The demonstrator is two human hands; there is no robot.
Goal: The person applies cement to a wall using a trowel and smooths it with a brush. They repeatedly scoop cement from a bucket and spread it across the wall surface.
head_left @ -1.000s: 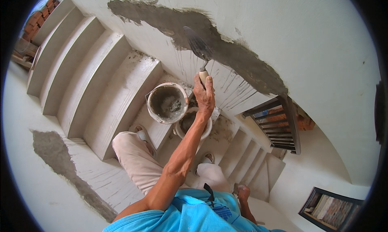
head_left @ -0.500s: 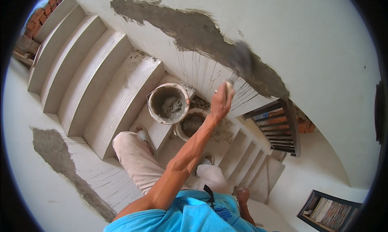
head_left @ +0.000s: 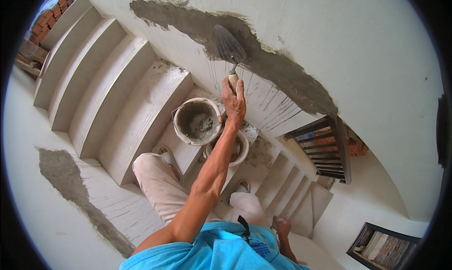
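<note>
Trowel (head_left: 229, 44), over grey mortar (head_left: 288, 75) on the wall (head_left: 358, 49), should feel light, stiff; your left hand (head_left: 234, 103) wraps its fingers round the handle (head_left: 233, 79), the best hold; your right hand's (head_left: 284, 226) grip is unclear.

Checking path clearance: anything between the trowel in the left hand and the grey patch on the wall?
Nothing visible. The trowel, held in the left hand, overlaps the grey patch in view; contact can't be told. The upper bucket sits lower left, out of the way.
</note>
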